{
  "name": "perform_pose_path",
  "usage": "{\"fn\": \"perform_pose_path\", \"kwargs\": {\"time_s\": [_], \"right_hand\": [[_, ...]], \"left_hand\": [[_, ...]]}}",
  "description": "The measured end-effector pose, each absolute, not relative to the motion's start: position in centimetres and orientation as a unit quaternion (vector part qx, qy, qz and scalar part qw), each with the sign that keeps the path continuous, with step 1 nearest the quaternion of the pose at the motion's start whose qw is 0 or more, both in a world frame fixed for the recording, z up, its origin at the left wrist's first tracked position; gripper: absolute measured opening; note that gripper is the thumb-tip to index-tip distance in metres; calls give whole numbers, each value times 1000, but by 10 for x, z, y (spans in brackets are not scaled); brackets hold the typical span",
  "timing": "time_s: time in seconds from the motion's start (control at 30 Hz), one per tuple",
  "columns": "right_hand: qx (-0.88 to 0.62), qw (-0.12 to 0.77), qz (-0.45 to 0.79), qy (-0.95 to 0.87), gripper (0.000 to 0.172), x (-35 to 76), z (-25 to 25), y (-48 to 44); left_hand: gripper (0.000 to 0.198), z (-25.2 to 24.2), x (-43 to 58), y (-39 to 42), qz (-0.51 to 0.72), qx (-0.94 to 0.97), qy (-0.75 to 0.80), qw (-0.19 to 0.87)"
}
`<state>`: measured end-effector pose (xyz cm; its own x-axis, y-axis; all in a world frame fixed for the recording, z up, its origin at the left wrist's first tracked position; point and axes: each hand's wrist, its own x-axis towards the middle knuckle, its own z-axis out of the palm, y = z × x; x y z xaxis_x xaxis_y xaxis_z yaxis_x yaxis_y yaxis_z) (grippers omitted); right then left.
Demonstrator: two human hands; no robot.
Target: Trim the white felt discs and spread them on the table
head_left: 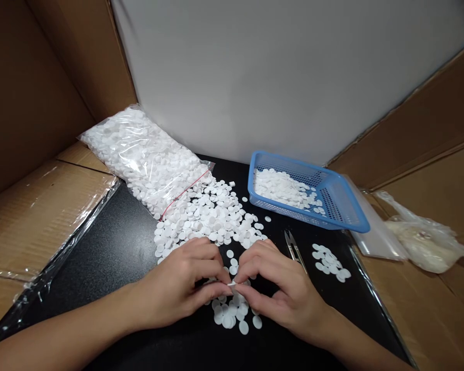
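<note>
My left hand [185,281] and my right hand [278,283] meet over the black mat [112,257], fingertips pinched together on one small white disc [231,283]. Under and beyond the hands lies a loose heap of several white discs [209,214] spilled from a clear zip bag [143,157] at the back left. A small separate group of white discs [330,263] lies to the right of my right hand. Metal snips [294,247] rest on the mat just beyond my right hand.
A blue plastic basket [344,201] holding white discs stands at the back right. Clear plastic bags [417,239] lie on the cardboard to the right. Cardboard walls [42,77] and a white board [294,67] enclose the work area.
</note>
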<state>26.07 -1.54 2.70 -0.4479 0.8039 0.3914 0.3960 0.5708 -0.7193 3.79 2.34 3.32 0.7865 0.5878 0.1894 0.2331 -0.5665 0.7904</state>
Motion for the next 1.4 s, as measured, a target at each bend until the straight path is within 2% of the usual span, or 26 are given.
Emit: {"fn": "perform_pose_path", "kwargs": {"time_s": [0.13, 0.23, 0.4, 0.53, 0.63, 0.73, 0.83, 0.93, 1.03, 1.13, 1.27, 1.4], "right_hand": [[-422, 369, 401, -725, 12, 255, 30, -18], [-459, 360, 473, -660, 15, 251, 32, -19], [-468, 360, 575, -566, 33, 248, 29, -19], [-468, 355, 613, -529, 44, 245, 28, -20], [-477, 332, 573, -578, 42, 249, 33, -18], [-544, 276, 357, -707, 38, 271, 38, -13], [-623, 218, 60, -749, 47, 308, 30, -8], [-661, 141, -31, -736, 55, 341, 12, -6], [-671, 121, 4, -731, 50, 355, -1, -7], [-683, 123, 97, -713, 37, 355, -3, -5], [-701, 151, 205, -666, 27, 353, 3, -3], [-687, 155, 191, -684, 21, 352, 13, -2]], "left_hand": [[17, 36, 43, 23, 166, 685, 330, 628], [25, 35, 46, 24, 141, 576, 333, 733], [38, 35, 50, 22, 135, 499, 335, 787], [38, 37, 52, 22, 162, 455, 349, 803], [37, 37, 52, 22, 178, 422, 351, 817], [35, 36, 50, 20, 193, 398, 333, 833], [31, 33, 47, 17, 222, 418, 316, 823], [18, 33, 44, 14, 266, 529, 320, 740], [7, 36, 41, 12, 308, 682, 295, 594], [9, 40, 39, 11, 339, 757, 247, 501], [10, 42, 39, 11, 355, 772, 236, 471], [9, 43, 41, 11, 350, 760, 251, 487]]}}
